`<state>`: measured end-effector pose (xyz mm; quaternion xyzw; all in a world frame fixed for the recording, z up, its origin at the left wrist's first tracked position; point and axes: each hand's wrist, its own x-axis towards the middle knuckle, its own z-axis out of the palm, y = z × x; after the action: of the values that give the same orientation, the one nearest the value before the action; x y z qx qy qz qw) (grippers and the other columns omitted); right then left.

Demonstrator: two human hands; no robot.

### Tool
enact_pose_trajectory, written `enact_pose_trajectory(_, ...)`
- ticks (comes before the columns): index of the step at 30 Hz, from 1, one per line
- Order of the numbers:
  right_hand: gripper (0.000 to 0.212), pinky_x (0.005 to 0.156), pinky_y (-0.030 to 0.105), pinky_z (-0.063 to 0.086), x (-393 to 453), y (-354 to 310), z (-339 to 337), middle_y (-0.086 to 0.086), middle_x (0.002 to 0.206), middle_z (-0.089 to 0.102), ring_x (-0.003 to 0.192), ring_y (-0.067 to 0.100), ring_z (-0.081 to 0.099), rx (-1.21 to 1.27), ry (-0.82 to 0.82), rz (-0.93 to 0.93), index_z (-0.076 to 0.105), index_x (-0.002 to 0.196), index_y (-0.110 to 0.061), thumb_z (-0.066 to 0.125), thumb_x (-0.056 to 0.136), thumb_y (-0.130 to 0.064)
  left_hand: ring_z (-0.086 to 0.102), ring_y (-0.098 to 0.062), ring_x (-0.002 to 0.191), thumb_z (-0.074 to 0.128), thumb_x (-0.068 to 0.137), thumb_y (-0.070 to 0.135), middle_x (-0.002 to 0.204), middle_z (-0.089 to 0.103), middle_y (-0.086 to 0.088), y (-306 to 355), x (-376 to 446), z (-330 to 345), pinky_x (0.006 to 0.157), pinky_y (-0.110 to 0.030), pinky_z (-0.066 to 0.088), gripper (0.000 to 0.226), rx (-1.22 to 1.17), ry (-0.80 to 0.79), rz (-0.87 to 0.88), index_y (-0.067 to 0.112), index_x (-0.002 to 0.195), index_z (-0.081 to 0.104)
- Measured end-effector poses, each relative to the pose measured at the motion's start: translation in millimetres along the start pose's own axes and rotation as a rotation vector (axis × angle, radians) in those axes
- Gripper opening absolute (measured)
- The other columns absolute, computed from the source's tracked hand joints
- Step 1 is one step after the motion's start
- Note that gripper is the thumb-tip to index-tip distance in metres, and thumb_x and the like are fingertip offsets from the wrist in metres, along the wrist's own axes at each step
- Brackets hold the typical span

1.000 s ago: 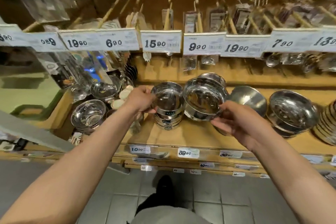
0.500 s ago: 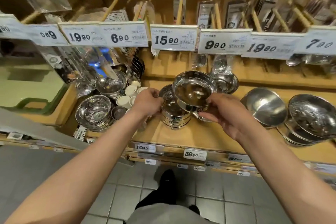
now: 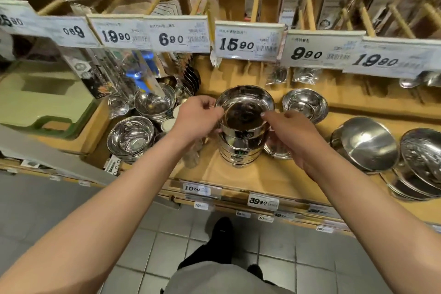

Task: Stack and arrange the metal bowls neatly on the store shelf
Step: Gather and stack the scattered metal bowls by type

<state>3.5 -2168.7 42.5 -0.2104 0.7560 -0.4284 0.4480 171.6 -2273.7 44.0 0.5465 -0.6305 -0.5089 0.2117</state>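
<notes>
The bowl [image 3: 244, 112], earlier held up tilted right of the stack [image 3: 241, 148], now sits on top of it mid-shelf, mouth up. Left hand [image 3: 195, 118] and right hand [image 3: 292, 133] pinch its rim at either side.

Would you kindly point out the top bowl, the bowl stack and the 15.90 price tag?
top bowl [image 3: 243, 102], head view, inner wall.
bowl stack [image 3: 241, 148], head view, side of stacked rims.
15.90 price tag [image 3: 248, 40], head view, centre of label.

A shiny metal bowl [image 3: 243, 112] is seated upright atop a stack of nested bowls [image 3: 241, 148] on the wooden shelf [image 3: 274, 179]
</notes>
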Motion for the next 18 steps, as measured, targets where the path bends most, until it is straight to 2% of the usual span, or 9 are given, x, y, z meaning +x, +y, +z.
enact_pose_trajectory(2,0.021,0.066,0.036,0.047,4.1,1.8,2.1,0.006,0.068,0.07,0.066,0.022,0.063,-0.089,0.047,-0.061,0.064,0.073,-0.013,0.065,0.086,-0.03,0.071,-0.019,0.062,0.066,0.089,0.01,0.081,0.075,-0.01,-0.9,4.6,-0.5,0.071,-0.056,0.063,0.01,0.051,0.01,0.025,0.012,0.085,0.075)
enact_pose_trajectory(3,0.014,0.064,0.033,0.048,5.2,3.3,4.1,0.004,0.074,0.073,0.066,0.02,0.066,-0.09,0.048,-0.081,0.067,0.082,-0.013,0.066,0.085,-0.027,0.069,-0.022,0.064,0.066,0.088,0.011,0.08,0.074,-0.015,-1.2,6.9,-0.3,0.071,-0.058,0.062,0.01,0.087,0.025,0.053,0.009,0.084,0.075)
enact_pose_trajectory(4,0.018,0.061,0.03,0.05,6.1,4.9,5.9,0.003,0.085,0.076,0.067,0.016,0.071,-0.088,0.048,-0.099,0.068,0.098,-0.014,0.069,0.085,-0.026,0.069,-0.027,0.067,0.066,0.086,0.012,0.082,0.073,-0.02,-1.9,9.4,0.2,0.073,-0.058,0.061,0.011,0.118,0.039,0.081,0.006,0.084,0.075)
enact_pose_trajectory(6,0.039,0.058,0.022,0.053,9.8,9.3,7.3,0.001,0.097,0.076,0.067,0.01,0.075,-0.082,0.045,-0.125,0.063,0.121,-0.02,0.073,0.083,-0.026,0.073,-0.035,0.078,0.065,0.084,0.015,0.087,0.074,-0.023,-4.5,12.3,1.5,0.076,-0.055,0.062,0.016,0.162,0.055,0.112,0.003,0.085,0.076)
enact_pose_trajectory(10,0.025,0.067,0.03,0.058,10.4,20.2,6.9,0.0,0.081,0.079,0.064,0.009,0.074,-0.132,0.052,-0.151,0.067,0.104,-0.026,0.073,0.08,-0.028,0.074,-0.03,0.075,0.063,0.082,0.018,0.079,0.076,-0.015,-16.9,11.4,6.3,0.074,-0.049,0.064,0.018,0.202,0.064,0.155,0.012,0.082,0.079)
enact_pose_trajectory(13,0.016,0.072,0.034,0.064,12.6,26.0,9.0,-0.002,0.069,0.077,0.058,0.011,0.073,-0.097,0.055,-0.156,0.068,0.097,-0.02,0.071,0.082,-0.022,0.074,-0.033,0.08,0.06,0.084,0.018,0.081,0.077,-0.014,-22.3,11.5,9.6,0.075,-0.047,0.064,0.021,0.218,0.073,0.185,0.012,0.084,0.08)
enact_pose_trajectory(15,0.018,0.079,0.04,0.064,14.1,25.9,9.4,-0.003,0.066,0.076,0.058,0.012,0.073,-0.085,0.046,-0.154,0.068,0.101,-0.012,0.069,0.084,-0.019,0.073,-0.035,0.086,0.059,0.086,0.017,0.085,0.076,-0.018,-23.7,13.4,9.8,0.079,-0.047,0.063,0.022,0.203,0.08,0.177,0.008,0.086,0.079)
enact_pose_trajectory(16,0.023,0.08,0.041,0.064,15.0,25.1,9.5,-0.002,0.065,0.076,0.058,0.013,0.074,-0.089,0.042,-0.155,0.067,0.105,-0.007,0.068,0.085,-0.018,0.073,-0.037,0.088,0.059,0.087,0.017,0.088,0.076,-0.02,-24.3,14.1,10.2,0.08,-0.048,0.063,0.023,0.205,0.082,0.174,0.007,0.087,0.079)
enact_pose_trajectory(18,0.028,0.068,0.032,0.065,16.6,23.3,7.6,0.001,0.063,0.075,0.057,0.013,0.073,-0.113,0.051,-0.176,0.066,0.109,0.001,0.066,0.087,-0.016,0.073,-0.038,0.09,0.058,0.087,0.017,0.09,0.076,-0.021,-26.7,14.2,11.2,0.081,-0.049,0.062,0.024,0.222,0.081,0.181,0.006,0.089,0.079)
